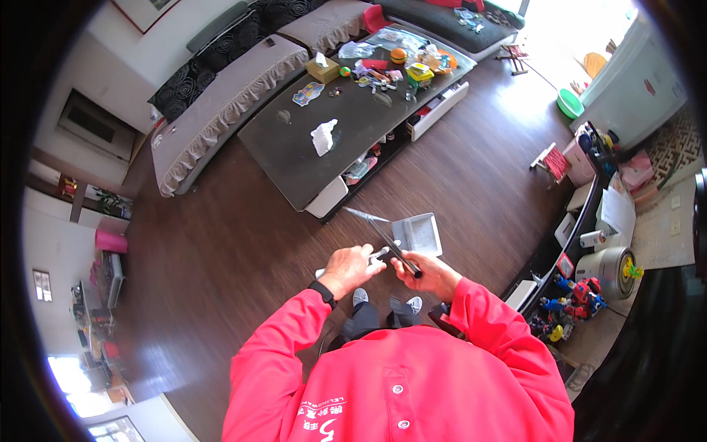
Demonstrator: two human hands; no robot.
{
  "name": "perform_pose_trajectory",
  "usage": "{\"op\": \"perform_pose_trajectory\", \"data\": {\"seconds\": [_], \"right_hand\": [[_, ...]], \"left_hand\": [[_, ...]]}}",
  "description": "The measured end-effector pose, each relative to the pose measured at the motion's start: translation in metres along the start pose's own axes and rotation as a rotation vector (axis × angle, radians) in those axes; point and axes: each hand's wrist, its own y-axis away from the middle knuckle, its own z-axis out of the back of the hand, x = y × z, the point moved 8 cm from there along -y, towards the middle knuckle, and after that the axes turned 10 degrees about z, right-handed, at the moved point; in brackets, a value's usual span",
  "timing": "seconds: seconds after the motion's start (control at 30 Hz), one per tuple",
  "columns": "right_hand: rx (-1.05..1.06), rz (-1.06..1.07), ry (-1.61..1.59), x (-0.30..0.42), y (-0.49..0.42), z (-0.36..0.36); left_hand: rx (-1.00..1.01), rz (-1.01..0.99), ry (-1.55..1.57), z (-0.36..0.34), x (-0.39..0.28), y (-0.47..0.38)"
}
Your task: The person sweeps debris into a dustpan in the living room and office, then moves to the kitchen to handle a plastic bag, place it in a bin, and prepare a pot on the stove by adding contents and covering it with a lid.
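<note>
My left hand [347, 269], with a black band on its wrist, is closed around a white handle [379, 253] whose ends stick out on both sides. My right hand [428, 273] grips a dark pole [389, 243] near its upper end. That pole slants away to a thin, pale, flat head [364, 214], like that of a broom or squeegee, low over the wood floor. Beyond my hands sits a light grey dustpan [422, 235] with white rims and specks inside. Whether the white handle joins the dustpan cannot be made out.
A dark coffee table [276, 149] stands ahead, bearing crumpled white paper [324, 137], a tissue box [322, 70] and toys. Its drawer [440, 112] juts out. Behind is a sofa [232, 94]. To the right are a folding stool [552, 161] and a cabinet with robot toys [582, 298].
</note>
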Motion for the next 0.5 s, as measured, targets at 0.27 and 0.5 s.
{"op": "perform_pose_trajectory", "data": {"seconds": [0.27,0.5], "right_hand": [[-0.217,-0.088,0.115,-0.038,0.024,0.082],[-0.142,-0.124,0.388,-0.062,0.027,0.074]], "left_hand": [[0.719,0.674,0.725,-0.065,0.128,0.083],[0.568,1.002,1.003,-0.093,0.161,0.134]]}}
